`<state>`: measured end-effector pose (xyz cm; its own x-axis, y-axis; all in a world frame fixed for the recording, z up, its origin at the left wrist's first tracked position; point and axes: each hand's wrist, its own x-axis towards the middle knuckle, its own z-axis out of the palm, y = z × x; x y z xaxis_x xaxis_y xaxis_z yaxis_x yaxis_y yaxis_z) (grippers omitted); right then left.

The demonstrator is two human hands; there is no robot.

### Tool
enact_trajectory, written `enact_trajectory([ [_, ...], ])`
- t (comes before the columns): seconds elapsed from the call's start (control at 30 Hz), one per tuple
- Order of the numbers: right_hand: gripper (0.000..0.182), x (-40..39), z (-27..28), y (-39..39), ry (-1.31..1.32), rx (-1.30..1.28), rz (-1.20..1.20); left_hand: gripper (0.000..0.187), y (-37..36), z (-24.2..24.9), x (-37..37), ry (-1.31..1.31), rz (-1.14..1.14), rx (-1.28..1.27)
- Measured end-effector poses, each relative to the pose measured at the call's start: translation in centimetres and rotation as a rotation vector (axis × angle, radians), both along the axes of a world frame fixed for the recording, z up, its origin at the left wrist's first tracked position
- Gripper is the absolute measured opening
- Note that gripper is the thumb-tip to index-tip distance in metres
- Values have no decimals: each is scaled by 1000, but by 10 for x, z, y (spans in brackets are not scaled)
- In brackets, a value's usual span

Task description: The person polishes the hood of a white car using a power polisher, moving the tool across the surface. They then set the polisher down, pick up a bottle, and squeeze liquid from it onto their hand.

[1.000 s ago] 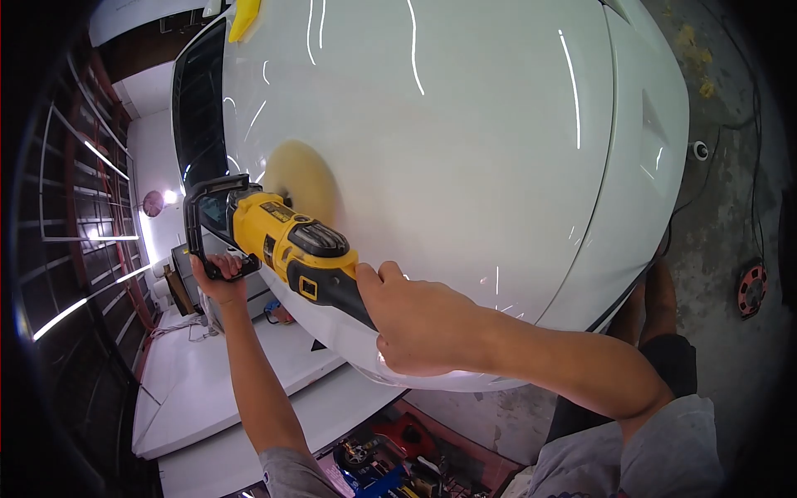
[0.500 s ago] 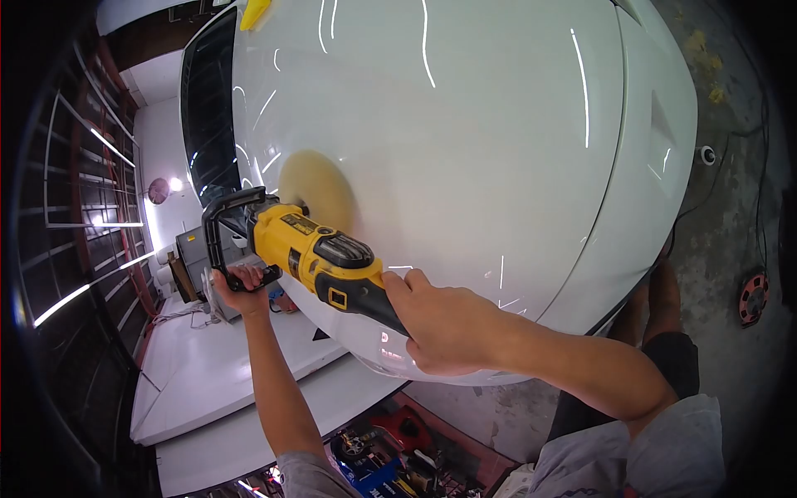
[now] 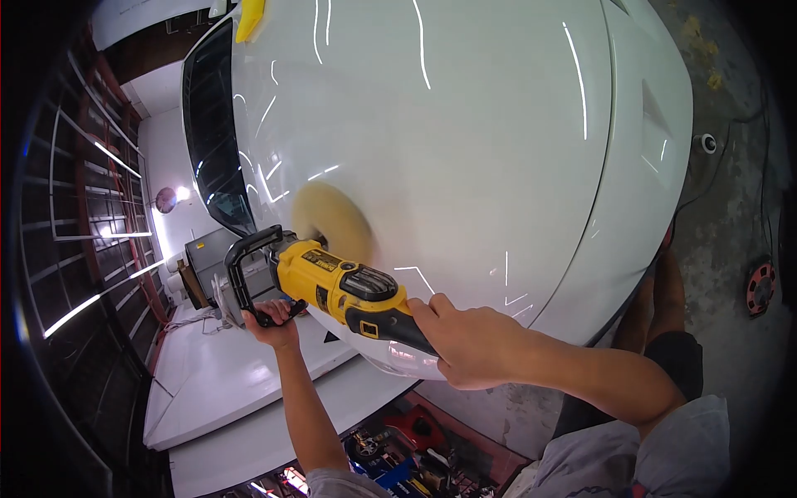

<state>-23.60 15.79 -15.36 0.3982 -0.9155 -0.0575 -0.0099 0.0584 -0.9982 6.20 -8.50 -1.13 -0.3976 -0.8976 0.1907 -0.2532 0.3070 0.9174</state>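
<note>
A yellow and black power polisher [image 3: 332, 282] is held over the white car panel [image 3: 465, 166]. Its round yellowish pad [image 3: 336, 220], blurred, lies against the panel. My left hand [image 3: 272, 324] is wrapped round the black loop handle [image 3: 241, 270] at the tool's head. The rear black grip of the polisher is in my right hand [image 3: 473, 342], with the fingers partly hidden beneath it.
A dark car window [image 3: 214, 124] and a yellow object [image 3: 249, 20] are at the upper left. White surfaces [image 3: 241, 382] stand lower left. Tools [image 3: 398, 465] lie at the bottom. A red reel [image 3: 759, 289] and cables are on the floor at right.
The polisher and both my hands have shifted right and down in the view, and the pad has moved the same way over the panel. Both hands keep their hold.
</note>
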Motion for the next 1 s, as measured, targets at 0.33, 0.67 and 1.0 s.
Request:
enact_trajectory([
  [0.33,64,0,-1,0,-23,-36,-69,49,3,1,2,-24,-29,-29],
  [0.67,77,-24,1,8,21,0,30,50,12,6,-12,-42,-56,-26],
  [1.0,73,-29,3,13,-23,-74,-64,52,21,6,-19,-75,-58,-17],
])
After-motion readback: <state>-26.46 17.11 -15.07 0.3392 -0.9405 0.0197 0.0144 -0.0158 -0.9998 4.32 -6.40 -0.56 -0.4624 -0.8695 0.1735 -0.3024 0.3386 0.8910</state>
